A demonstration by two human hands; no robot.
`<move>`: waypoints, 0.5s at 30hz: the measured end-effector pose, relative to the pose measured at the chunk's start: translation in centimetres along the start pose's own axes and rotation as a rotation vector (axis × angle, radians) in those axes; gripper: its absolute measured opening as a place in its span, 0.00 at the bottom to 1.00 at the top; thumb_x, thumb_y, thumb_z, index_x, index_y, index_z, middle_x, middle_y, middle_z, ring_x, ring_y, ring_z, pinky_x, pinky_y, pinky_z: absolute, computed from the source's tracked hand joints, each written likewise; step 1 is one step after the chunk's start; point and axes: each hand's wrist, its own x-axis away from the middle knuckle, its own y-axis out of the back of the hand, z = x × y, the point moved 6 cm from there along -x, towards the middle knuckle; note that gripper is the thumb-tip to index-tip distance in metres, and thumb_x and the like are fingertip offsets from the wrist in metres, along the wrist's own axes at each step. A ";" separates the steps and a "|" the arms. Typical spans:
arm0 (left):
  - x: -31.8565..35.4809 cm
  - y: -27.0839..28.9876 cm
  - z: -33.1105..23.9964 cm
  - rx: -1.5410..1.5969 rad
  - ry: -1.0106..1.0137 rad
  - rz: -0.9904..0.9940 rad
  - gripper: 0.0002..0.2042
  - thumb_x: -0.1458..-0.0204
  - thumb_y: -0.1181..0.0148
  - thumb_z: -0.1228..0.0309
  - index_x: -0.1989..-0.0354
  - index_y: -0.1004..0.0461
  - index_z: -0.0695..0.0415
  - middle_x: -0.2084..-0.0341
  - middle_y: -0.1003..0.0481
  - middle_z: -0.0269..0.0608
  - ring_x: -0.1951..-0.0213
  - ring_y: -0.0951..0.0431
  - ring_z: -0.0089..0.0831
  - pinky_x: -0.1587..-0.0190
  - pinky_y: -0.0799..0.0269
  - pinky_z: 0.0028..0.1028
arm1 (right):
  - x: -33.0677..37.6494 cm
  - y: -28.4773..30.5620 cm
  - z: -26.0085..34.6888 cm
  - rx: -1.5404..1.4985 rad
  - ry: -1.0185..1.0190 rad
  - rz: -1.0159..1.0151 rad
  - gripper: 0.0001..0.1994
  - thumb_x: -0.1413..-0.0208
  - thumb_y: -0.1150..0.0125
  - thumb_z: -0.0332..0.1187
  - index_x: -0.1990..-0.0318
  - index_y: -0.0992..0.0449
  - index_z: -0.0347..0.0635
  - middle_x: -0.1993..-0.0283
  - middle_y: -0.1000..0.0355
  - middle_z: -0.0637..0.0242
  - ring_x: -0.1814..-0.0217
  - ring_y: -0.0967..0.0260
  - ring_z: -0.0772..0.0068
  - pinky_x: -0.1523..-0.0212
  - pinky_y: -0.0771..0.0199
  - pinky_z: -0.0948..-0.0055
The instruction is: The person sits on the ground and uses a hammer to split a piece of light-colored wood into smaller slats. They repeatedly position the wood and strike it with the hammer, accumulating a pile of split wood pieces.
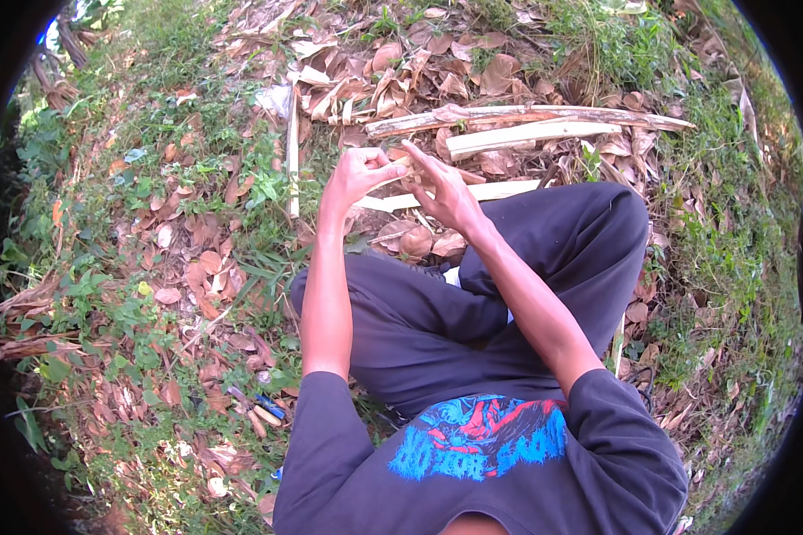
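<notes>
My left hand [359, 176] is raised in front of my crossed legs, its fingers curled and the thumb reaching toward the right hand. Whatever it pinches is too small and hidden to name. Close beside it, my right hand [449, 194] has its fingers stretched out and apart, with the tips near the left thumb. Below and behind both hands, a pale split wood strip [507, 189] lies on the leaves. Farther off are a shorter pale wood piece [533, 135] and a long split stick with bark [526, 115].
A thin upright-lying wood strip [293, 156] is left of the hands, near a whitish scrap [275, 100]. By my left elbow lie hand tools, one with a blue handle [270, 407]. Dry brown leaves [500, 74] and grass cover the ground. My dark trousers [562, 232] frame the near side.
</notes>
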 end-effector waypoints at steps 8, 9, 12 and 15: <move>0.1 0.1 0.0 -0.051 0.021 -0.010 0.17 0.51 0.26 0.58 0.76 0.21 0.60 0.84 0.32 0.23 0.78 0.39 0.11 0.77 0.47 0.19 | 1.2 0.0 0.1 0.274 -0.052 -0.215 0.22 0.45 0.35 0.29 0.45 0.34 0.38 0.55 0.28 0.50 0.53 0.27 0.47 0.52 0.25 0.57; 0.0 0.1 0.4 -0.035 0.015 -0.024 0.18 0.52 0.26 0.57 0.77 0.22 0.61 0.85 0.32 0.25 0.79 0.39 0.12 0.77 0.47 0.20 | 1.4 -0.1 -0.1 0.279 -0.102 -0.193 0.21 0.46 0.34 0.29 0.46 0.33 0.39 0.55 0.28 0.53 0.54 0.26 0.48 0.54 0.24 0.57; -0.1 0.0 1.2 0.024 0.001 -0.058 0.20 0.56 0.25 0.55 0.79 0.22 0.60 0.88 0.32 0.27 0.81 0.39 0.15 0.77 0.46 0.23 | 1.5 0.0 0.2 0.298 -0.064 -0.205 0.17 0.47 0.33 0.29 0.51 0.29 0.38 0.57 0.27 0.54 0.58 0.25 0.49 0.58 0.23 0.57; -0.3 0.0 1.1 0.006 0.001 -0.053 0.19 0.56 0.25 0.55 0.79 0.22 0.60 0.88 0.31 0.27 0.81 0.39 0.15 0.78 0.46 0.24 | 1.6 0.4 0.3 0.311 -0.033 -0.182 0.14 0.46 0.34 0.28 0.53 0.28 0.38 0.58 0.27 0.53 0.59 0.25 0.48 0.60 0.23 0.56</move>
